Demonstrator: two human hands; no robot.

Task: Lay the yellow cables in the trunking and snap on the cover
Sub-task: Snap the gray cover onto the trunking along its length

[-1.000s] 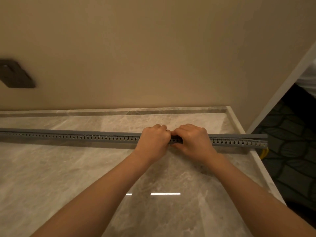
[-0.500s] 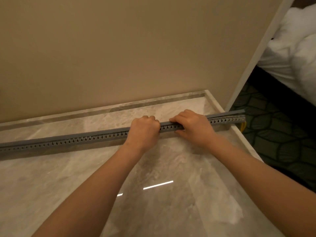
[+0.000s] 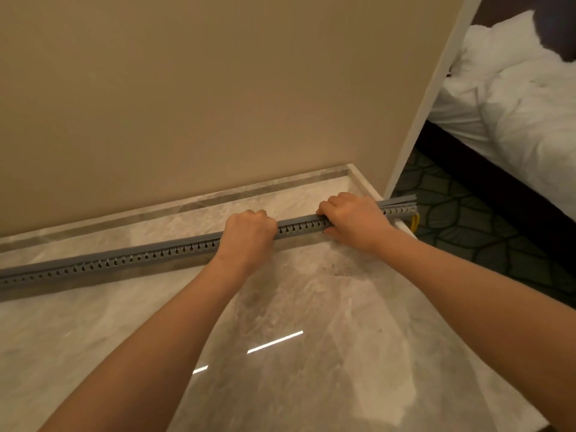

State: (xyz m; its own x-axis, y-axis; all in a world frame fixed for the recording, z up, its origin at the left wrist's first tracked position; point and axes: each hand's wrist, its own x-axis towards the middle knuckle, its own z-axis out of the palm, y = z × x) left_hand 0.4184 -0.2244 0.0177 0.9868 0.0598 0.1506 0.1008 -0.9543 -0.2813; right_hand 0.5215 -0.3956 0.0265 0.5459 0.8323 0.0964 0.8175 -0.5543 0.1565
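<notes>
A long grey slotted trunking (image 3: pixel 131 258) with its cover on top lies across the marble tabletop (image 3: pixel 280 307), running from the left edge to past the right corner. My left hand (image 3: pixel 249 235) grips it with fingers curled over the top, near the middle. My right hand (image 3: pixel 352 218) grips it further right, close to the table's corner, fingers curled over the cover. Yellow cables (image 3: pixel 415 221) hang out of the trunking's right end, beyond the table edge. The cables inside the trunking are hidden.
A beige wall (image 3: pixel 218 88) rises right behind the table. A white wall edge (image 3: pixel 436 88) stands at the right. Past it lie a patterned dark carpet (image 3: pixel 467 226) and a bed with white linen (image 3: pixel 514 104).
My hands, which touched one another on the trunking, have moved apart; the right hand slid toward the right end. The view has turned right, showing the bed.
</notes>
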